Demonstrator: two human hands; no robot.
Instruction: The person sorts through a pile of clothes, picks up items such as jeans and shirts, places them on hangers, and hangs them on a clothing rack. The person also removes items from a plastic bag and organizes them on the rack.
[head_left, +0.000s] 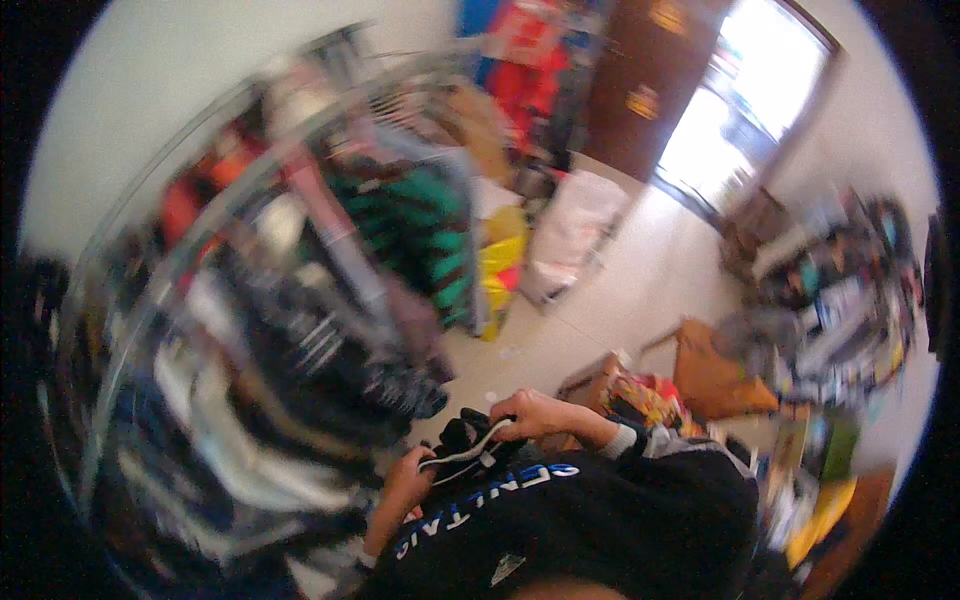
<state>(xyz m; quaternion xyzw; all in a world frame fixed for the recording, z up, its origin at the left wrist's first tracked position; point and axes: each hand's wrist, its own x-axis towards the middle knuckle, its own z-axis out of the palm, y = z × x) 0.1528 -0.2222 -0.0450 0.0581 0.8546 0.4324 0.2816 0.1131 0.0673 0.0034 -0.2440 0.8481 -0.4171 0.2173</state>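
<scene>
My left hand (407, 477) is closed on one end of a white-trimmed edge of a black garment (463, 442). The other end of that edge is pinched by my right hand (523, 414), a little higher and to the right. Between the two hands the edge is stretched in front of my black top, and a small pale tag shows near it. The rest of the garment is bunched; what kind it is, I cannot tell. The view is blurred.
Metal rails with many hanging clothes (300, 315) fill the left side. A white bundle (577, 225) lies on the floor near a bright doorway (739, 112). Piled goods (832, 300) stand at the right, with an orange-brown bag-like thing (712, 375) before them.
</scene>
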